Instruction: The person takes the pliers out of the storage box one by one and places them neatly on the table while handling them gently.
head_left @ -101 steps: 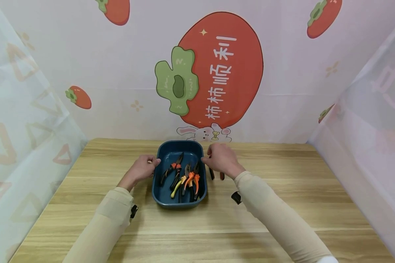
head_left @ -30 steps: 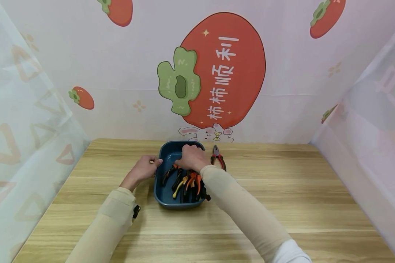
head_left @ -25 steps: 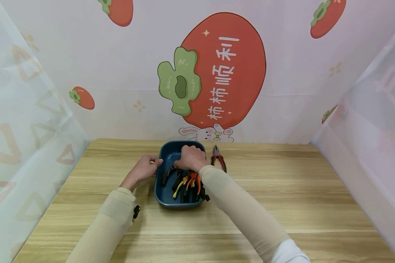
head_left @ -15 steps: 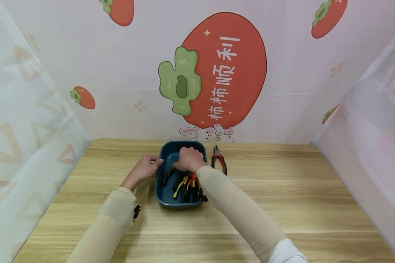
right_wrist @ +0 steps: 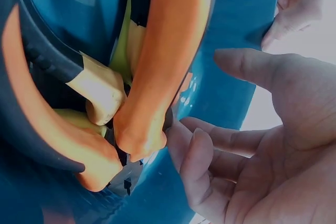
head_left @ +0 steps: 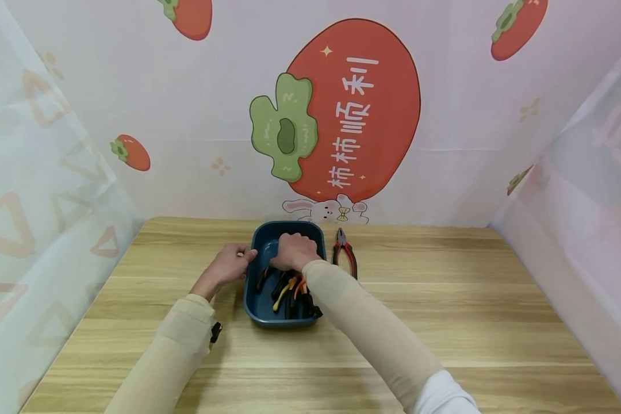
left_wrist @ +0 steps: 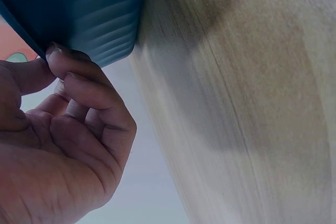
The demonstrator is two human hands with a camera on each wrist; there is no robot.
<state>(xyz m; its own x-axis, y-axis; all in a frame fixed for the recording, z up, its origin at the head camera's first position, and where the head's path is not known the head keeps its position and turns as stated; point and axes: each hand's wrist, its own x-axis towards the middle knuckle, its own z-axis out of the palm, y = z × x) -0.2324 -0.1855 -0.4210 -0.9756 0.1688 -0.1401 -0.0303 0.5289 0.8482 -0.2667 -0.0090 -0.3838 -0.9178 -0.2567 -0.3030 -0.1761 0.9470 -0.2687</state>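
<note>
A dark blue plastic bin [head_left: 284, 323] stands on the table with several pairs of pliers in it. My left hand [head_left: 226, 264] pinches the bin's left rim between thumb and fingers, as the left wrist view shows. My right hand [head_left: 295, 252] is down inside the bin and covers the heads of the pliers in the head view. From the right wrist, its thumb is spread away from loosely bent fingers, whose tips are by the head of the orange-and-black pliers [right_wrist: 163, 66]. Yellow-and-black pliers [head_left: 282, 296] lie among them. Red-and-black pliers [head_left: 341, 237] lie outside, right of the bin.
The wooden table [head_left: 455, 322] reaches to a back wall sheet [head_left: 196, 109] printed with persimmons. White patterned sheets close off the left and right sides. The bin is close to the back edge.
My right hand has let go of the red-and-black pliers, leaving them on the table, and moved left into the bin. Lately it has shifted slightly further left. My left hand keeps its hold.
</note>
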